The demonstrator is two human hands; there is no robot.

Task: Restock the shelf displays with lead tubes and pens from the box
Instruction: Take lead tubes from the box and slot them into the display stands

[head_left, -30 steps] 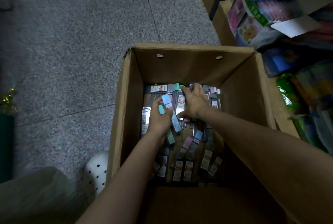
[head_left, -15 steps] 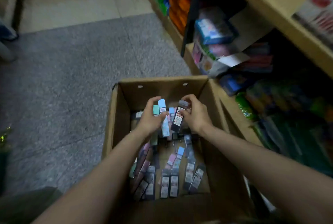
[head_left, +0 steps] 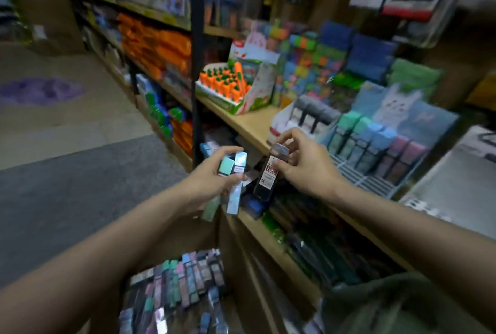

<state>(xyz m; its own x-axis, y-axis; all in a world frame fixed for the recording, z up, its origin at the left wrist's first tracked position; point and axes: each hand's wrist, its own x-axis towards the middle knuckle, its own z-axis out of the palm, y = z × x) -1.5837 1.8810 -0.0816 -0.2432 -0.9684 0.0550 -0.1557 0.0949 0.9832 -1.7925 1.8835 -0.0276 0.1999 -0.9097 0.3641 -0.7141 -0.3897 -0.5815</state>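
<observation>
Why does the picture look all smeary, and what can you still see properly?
Head view: dim light and motion blur smear the shelves, worst at the edges. Sharpest are the middle: the left hand holding pastel rectangular lead tubes, and the right hand holding a dark tube with a red-and-white label. The wide lens bends the wooden shelf edge.

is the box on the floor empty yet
No: the box holds many lead tubes lying across its bottom.

Bare shelf board (head_left: 251, 122) beside displays (head_left: 375, 143)
</observation>
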